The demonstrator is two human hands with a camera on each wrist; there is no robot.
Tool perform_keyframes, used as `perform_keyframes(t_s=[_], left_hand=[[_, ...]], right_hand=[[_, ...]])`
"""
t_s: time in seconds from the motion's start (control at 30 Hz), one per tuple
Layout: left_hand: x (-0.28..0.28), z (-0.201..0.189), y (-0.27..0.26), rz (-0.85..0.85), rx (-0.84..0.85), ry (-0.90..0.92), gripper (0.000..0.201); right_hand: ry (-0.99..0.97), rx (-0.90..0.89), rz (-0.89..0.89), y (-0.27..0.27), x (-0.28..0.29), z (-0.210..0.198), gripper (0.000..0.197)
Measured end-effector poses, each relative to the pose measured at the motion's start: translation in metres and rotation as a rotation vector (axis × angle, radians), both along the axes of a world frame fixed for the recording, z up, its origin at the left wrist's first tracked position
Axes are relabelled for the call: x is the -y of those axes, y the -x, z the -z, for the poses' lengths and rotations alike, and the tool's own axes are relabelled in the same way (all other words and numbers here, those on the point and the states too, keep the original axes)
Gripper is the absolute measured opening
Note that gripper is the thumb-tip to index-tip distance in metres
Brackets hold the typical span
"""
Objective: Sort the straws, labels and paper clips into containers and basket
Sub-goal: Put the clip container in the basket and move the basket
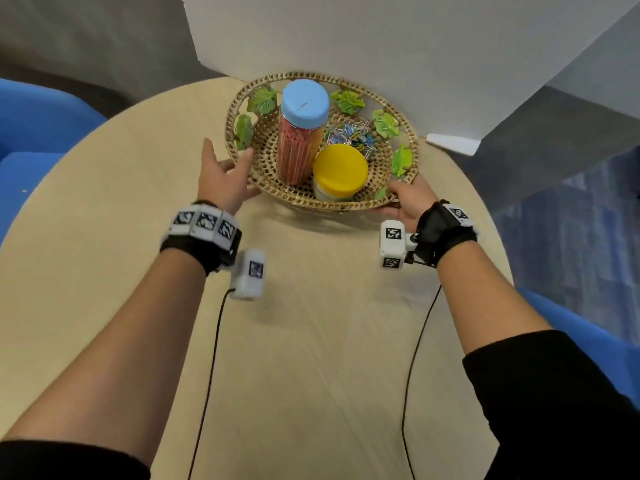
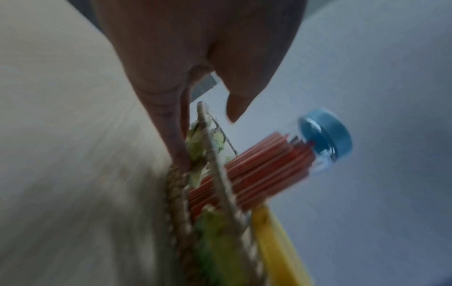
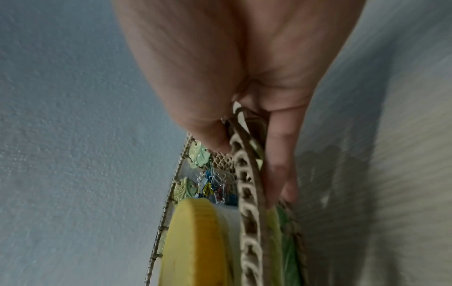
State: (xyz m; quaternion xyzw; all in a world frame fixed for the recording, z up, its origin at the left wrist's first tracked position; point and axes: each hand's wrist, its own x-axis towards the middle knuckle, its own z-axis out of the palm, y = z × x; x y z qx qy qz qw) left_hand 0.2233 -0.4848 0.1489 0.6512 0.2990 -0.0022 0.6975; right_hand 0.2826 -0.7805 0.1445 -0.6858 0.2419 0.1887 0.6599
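The right hand (image 1: 408, 199) forms the firmer grip: in the right wrist view its thumb is pressed on the top of the woven rim and its fingers (image 3: 281, 170) are curled beneath, so the near right edge of the basket (image 1: 239, 109) is pinched. The left hand (image 1: 221, 178) is spread, with straight fingers laid against the near left side of the rim; in the blurred left wrist view a fingertip is seen touching the weave. The basket is probably held at two opposite points so that it can be shifted or steadied without tipping what stands in it.

Inside the basket, a tall clear jar with a blue lid (image 1: 304, 102) is packed with red straws (image 1: 294, 150) and stands upright. Just beside it sits a shorter jar with a yellow lid (image 1: 341, 171); its contents cannot be made out. Loose coloured paper clips (image 1: 353, 135) are heaped behind them on the basket floor. Sorting is judged nearly or fully complete. The basket rests at the far side of the round tabletop (image 1: 304, 341).

No brand or readable writing is visible; only square coded markers are seen on the wrist bands.
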Motion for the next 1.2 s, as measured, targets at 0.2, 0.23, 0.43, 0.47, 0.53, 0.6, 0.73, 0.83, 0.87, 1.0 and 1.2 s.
perform_keyframes(t_s=[0.2,0.23,0.43,0.47,0.53,0.6,0.73,0.83,0.87,1.0,1.2], left_hand=[[0.000,-0.014,-0.020,0.022,-0.149,-0.016,0.034],[-0.002,-0.015,-0.017,0.011,-0.154,-0.004,0.036],[-0.029,-0.027,0.026,-0.076,-0.085,0.048,0.051],[-0.039,-0.031,0.035,-0.100,-0.072,0.045,0.051],[-0.062,-0.042,0.053,-0.141,-0.061,0.041,0.050],[-0.085,-0.055,0.073,-0.168,-0.064,0.032,0.048],[-0.130,-0.076,0.124,-0.235,-0.094,0.023,0.047],[-0.160,-0.085,0.165,-0.287,-0.133,0.027,0.047],[-0.168,-0.086,0.179,-0.302,-0.147,0.027,0.048],[-0.193,-0.083,0.229,-0.322,-0.215,0.045,0.048],[-0.208,-0.054,0.286,-0.325,-0.310,0.125,0.045]], right_hand=[[0.002,0.021,-0.024,-0.006,0.002,-0.011,0.057],[0.005,0.033,-0.038,-0.006,0.001,-0.014,0.057],[0.087,0.117,-0.168,-0.008,-0.026,-0.047,0.058],[0.088,0.133,-0.194,-0.009,-0.036,-0.054,0.057],[0.097,0.145,-0.249,-0.010,-0.058,-0.069,0.056],[0.108,0.138,-0.319,-0.012,-0.082,-0.081,0.054],[0.108,0.112,-0.480,-0.003,-0.141,-0.094,0.050],[0.144,0.103,-0.600,0.005,-0.183,-0.090,0.043],[0.168,0.093,-0.641,0.008,-0.196,-0.086,0.043],[0.308,0.096,-0.792,0.003,-0.236,-0.044,0.051],[0.394,0.118,-0.917,0.012,-0.278,-0.006,0.053]])
